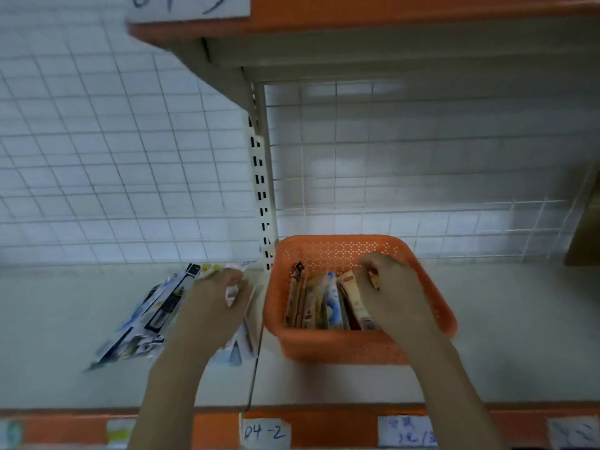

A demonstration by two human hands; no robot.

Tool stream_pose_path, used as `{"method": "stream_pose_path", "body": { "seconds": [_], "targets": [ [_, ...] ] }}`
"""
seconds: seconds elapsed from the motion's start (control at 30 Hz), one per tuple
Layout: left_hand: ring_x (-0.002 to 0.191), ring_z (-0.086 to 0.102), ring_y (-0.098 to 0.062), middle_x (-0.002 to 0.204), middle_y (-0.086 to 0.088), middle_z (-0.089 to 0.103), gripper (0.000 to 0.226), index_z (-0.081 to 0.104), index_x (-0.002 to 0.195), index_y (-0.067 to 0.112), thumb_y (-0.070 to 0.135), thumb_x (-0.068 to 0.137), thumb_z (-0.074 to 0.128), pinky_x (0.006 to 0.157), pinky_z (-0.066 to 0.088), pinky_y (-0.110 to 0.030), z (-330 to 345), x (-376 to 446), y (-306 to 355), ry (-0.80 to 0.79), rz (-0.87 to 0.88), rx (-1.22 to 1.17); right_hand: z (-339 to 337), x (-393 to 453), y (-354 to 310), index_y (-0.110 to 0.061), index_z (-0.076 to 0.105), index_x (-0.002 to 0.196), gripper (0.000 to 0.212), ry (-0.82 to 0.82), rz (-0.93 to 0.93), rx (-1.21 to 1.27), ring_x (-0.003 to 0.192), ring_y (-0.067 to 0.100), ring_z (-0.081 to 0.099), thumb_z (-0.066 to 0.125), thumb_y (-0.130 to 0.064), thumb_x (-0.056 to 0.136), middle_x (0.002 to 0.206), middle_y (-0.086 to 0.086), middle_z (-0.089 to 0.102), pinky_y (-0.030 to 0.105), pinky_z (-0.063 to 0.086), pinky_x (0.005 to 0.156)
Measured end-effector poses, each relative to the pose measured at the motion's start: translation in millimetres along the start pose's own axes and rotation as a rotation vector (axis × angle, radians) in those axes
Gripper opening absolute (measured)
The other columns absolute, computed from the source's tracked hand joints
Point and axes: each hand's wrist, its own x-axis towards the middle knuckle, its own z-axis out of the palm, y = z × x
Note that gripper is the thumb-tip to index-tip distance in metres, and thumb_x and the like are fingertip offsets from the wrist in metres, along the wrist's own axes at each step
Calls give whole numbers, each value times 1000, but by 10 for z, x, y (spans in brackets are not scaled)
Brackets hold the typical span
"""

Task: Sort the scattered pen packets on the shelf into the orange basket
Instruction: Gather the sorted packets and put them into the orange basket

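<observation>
Loose pen packets (152, 306) lie fanned on the shelf (65, 336), just left of and partly under the left hand (217, 300), whose fingers curl round a pale packet (232, 292). To that hand's right sits the orange basket (341, 347), with packets standing inside. The right hand (394, 287) reaches into it, fingers curled on a brown packet (373, 279).
</observation>
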Motion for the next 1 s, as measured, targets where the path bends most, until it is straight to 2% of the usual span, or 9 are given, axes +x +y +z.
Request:
{"method": "stream_pose_path", "body": {
  "seconds": [0.1,0.17,0.3,0.4,0.63,0.73,0.8,0.87,1.0],
  "targets": [
    [87,66,-29,94,-11,71,18,68,102,9,17,91,56,75,46,-30,-202,-65,-408,63,-75,27,262,0,-411,-14,59,117,26,-88,-60,-7,97,22,59,45,-23,96,110,5,62,34,50,83],
    [78,67,-29,82,-9,71,13,68,92,12,17,90,56,71,50,-34,-365,-98,-685,107,-115,37,468,5,-666,-15,61,111,23,-129,-117,-15,90,22,61,45,-23,96,106,6,63,35,50,80],
    [85,68,-26,87,-5,72,14,69,95,13,20,89,58,77,50,-32,-671,-157,-1182,212,-236,47,921,-1,-1138,-13,62,111,24,-223,-208,28,99,20,57,45,-19,96,111,4,62,25,41,76],
    [88,66,-25,91,-4,72,18,68,100,12,22,89,58,79,47,-30,-817,-205,-1478,245,-313,70,1255,-28,-1413,-9,61,116,28,-291,-226,85,111,21,53,45,-18,96,118,5,57,28,43,89],
    [95,63,-22,100,-3,70,26,64,112,13,26,91,55,80,42,-26,-996,-195,-2030,175,-363,77,1866,21,-1496,-5,58,109,28,-352,14,-96,99,24,53,41,-23,96,111,12,58,34,44,84],
    [90,62,-20,99,-2,69,27,64,112,13,27,91,55,76,39,-23,-1023,-115,-2216,146,-356,72,1926,60,-1449,-6,53,116,27,-368,183,-234,101,26,56,49,-16,92,113,12,58,35,47,85],
    [84,58,-17,96,0,68,27,63,113,14,28,91,54,75,38,-22,-1014,-44,-2321,114,-341,68,1949,79,-1417,-4,52,117,28,-399,278,-304,102,29,58,51,-13,90,111,13,60,33,46,78],
    [81,55,-14,90,4,63,28,62,114,16,30,92,54,75,38,-22,-1004,33,-2414,74,-329,65,1995,99,-1385,-4,54,113,23,-419,371,-284,89,30,59,50,-8,90,100,14,63,28,41,67],
    [84,57,-15,88,7,59,28,61,115,17,31,92,52,76,40,-23,-948,199,-2545,10,-300,41,2047,128,-1349,-4,62,100,19,-325,455,-155,70,28,62,47,0,88,84,12,64,29,48,58]
  ]
}}
